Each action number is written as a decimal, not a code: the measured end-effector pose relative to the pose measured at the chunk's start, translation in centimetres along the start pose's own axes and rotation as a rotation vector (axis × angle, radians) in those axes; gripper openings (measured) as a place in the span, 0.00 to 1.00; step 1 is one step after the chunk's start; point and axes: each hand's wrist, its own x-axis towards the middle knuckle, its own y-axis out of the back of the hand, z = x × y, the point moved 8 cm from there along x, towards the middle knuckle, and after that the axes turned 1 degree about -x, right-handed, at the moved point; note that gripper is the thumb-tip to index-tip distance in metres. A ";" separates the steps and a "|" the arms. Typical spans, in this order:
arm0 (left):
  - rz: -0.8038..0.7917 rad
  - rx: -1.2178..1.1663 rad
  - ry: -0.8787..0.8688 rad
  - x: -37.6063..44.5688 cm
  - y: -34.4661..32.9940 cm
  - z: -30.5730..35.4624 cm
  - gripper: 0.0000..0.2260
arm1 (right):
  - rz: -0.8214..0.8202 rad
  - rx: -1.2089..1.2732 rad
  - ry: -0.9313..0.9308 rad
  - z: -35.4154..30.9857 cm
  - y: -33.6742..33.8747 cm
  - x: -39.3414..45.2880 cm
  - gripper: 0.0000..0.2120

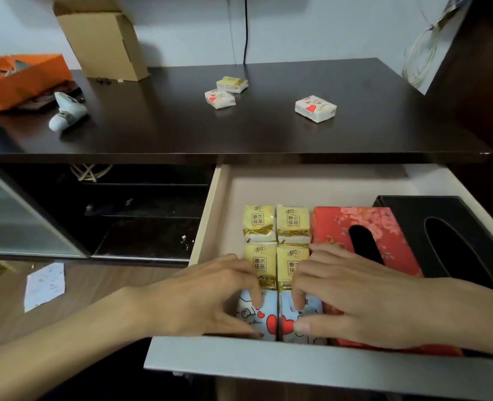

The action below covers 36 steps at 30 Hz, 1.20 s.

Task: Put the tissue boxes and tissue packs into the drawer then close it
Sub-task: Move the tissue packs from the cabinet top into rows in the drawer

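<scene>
Your left hand point(207, 296) rests on the left heart pack point(264, 316) at the front of the open drawer point(297, 369). The grip is a loose pinch: fingers curled over the pack's far edge, thumb at its near edge. Your right hand point(355, 296) takes the right heart pack point(290, 321) the same way, with the thumb pressed on its near end. The two packs lie side by side, touching. Whether either is lifted off the drawer floor, you cannot tell.

Just beyond your fingers, four yellow packs point(277, 241) sit in a two-by-two block, the near pair partly covered by your fingertips. To their right, touching them, lies the red box point(337, 227), with your right hand across its near part. The black box point(447, 224) lies against the red box's right side, near the drawer's right wall.

On the desk point(181, 125) above, three more packs remain: a yellow pack point(232, 84) and a heart pack point(220, 98) close together, and another heart pack point(315, 108) apart on the right. Farther left are a white object point(67, 112), an orange box point(19, 78) and a cardboard box point(103, 39).
</scene>
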 end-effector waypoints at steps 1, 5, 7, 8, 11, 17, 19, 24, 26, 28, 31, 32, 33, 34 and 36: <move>-0.007 -0.005 -0.002 0.0 -0.1 -0.1 0.18 | 0.007 0.010 -0.008 0.0 0.0 0.0 0.17; -0.008 0.026 0.009 0.1 -0.3 -0.3 0.17 | 0.009 0.021 -0.015 0.1 0.3 0.2 0.12; 0.010 0.012 0.012 0.2 -0.1 -0.2 0.15 | 0.017 0.023 -0.007 0.1 0.7 0.6 0.10; 0.031 -0.013 0.012 0.3 0.2 -0.1 0.14 | 0.027 0.028 -0.009 0.3 1.1 0.8 0.09; 0.123 -0.069 0.008 1.1 2.4 -0.4 0.09 | 0.124 0.084 -0.062 2.1 3.3 1.9 0.08; 0.440 -0.182 0.047 4.0 12.0 -2.9 0.04 | 0.546 0.158 -0.169 9.5 11.5 5.6 0.06; 0.544 -0.170 0.089 5.6 15.0 -5.0 0.05 | 0.663 0.209 -0.248 13.1 13.7 7.0 0.08; 0.695 -0.144 0.295 10.7 19.8 -12.3 0.11 | 0.842 0.236 -0.592 21.7 16.0 9.8 0.19; 0.716 -0.083 0.342 12.9 21.2 -14.8 0.15 | 0.830 0.229 -0.680 23.6 15.5 11.0 0.25; 0.722 -0.002 0.380 15.0 22.9 -17.0 0.20 | 0.758 0.190 -0.713 24.7 14.2 12.4 0.27; 0.712 0.085 0.457 17.2 24.6 -19.9 0.31 | 0.670 0.077 -0.696 25.3 13.1 13.8 0.24; 0.700 0.118 0.483 17.8 24.7 -20.7 0.35 | 0.669 0.047 -0.676 25.3 13.1 14.0 0.24; 0.687 0.142 0.516 18.4 24.5 -21.6 0.37 | 0.680 0.023 -0.659 25.3 13.3 14.0 0.24; 0.678 0.148 0.558 18.6 24.3 -22.5 0.36 | 0.698 0.010 -0.643 25.2 13.5 14.0 0.25; 0.674 0.130 0.626 19.0 23.9 -23.7 0.32 | 0.735 0.017 -0.616 25.3 13.8 13.9 0.25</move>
